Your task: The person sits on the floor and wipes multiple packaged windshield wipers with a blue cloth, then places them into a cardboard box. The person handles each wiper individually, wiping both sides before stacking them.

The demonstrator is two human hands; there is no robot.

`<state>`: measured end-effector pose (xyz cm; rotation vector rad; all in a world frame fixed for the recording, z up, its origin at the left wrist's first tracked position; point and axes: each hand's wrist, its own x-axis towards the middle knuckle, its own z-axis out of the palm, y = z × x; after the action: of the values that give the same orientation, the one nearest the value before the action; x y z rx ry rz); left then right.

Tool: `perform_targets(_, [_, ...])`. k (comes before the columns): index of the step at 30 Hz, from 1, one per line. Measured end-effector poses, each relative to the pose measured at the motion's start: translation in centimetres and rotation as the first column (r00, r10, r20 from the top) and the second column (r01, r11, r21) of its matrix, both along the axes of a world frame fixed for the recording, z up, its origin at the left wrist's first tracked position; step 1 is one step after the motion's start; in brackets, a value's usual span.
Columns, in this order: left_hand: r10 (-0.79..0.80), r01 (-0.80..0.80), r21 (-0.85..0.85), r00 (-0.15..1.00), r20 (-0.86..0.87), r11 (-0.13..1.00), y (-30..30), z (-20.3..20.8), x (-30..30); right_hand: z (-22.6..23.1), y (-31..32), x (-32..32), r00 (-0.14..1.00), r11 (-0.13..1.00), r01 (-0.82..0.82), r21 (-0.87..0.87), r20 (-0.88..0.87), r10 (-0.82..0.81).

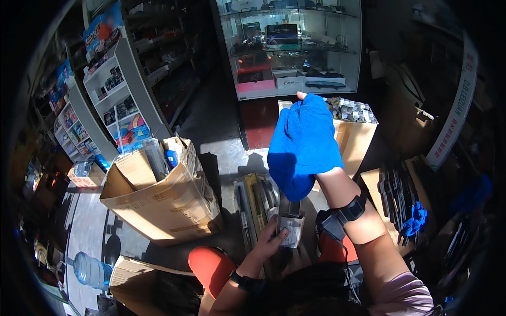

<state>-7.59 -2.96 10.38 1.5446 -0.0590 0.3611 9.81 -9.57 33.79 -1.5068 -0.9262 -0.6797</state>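
Note:
A blue cloth drapes over most of my right hand, with one fingertip showing at the top. The hand is raised in front of me, closed round the cloth. Lower down, my left hand grips a narrow, grey-white printed packet by its side. A dark flat strip stands up out of the packet, and its upper end runs behind the hanging cloth. Whether cloth and strip touch I cannot tell. Beyond the left hand lie several long, thin bars, some yellowish and some dark.
A large open carton stands at left. Behind the cloth is a tall carton packed with silver-ended pieces. Dark flat strips and another blue cloth lie at right. A glass cabinet stands ahead; a water jug lies lower left.

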Motion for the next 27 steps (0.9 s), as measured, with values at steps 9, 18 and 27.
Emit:
perform_targets(9, [-0.145,0.111,-0.294,0.985,-0.095,0.949,0.6,-0.5,0.1,-5.6,-2.0,7.8,0.978,0.885,0.063,-0.461,0.205,0.037])
perform_targets(18, [0.484,-0.527,0.312,0.850,0.210,0.791,0.0,3.0,1.5,-4.9,-0.4,0.1,0.919,0.952,-0.252,-0.173,-0.350,0.180])
perform_targets(27, [0.586,-0.557,-0.183,0.780,0.218,0.810,2.2,4.0,2.0,-16.7,-3.3,-6.2,0.850,0.817,-0.100,-0.569,0.378,0.368])
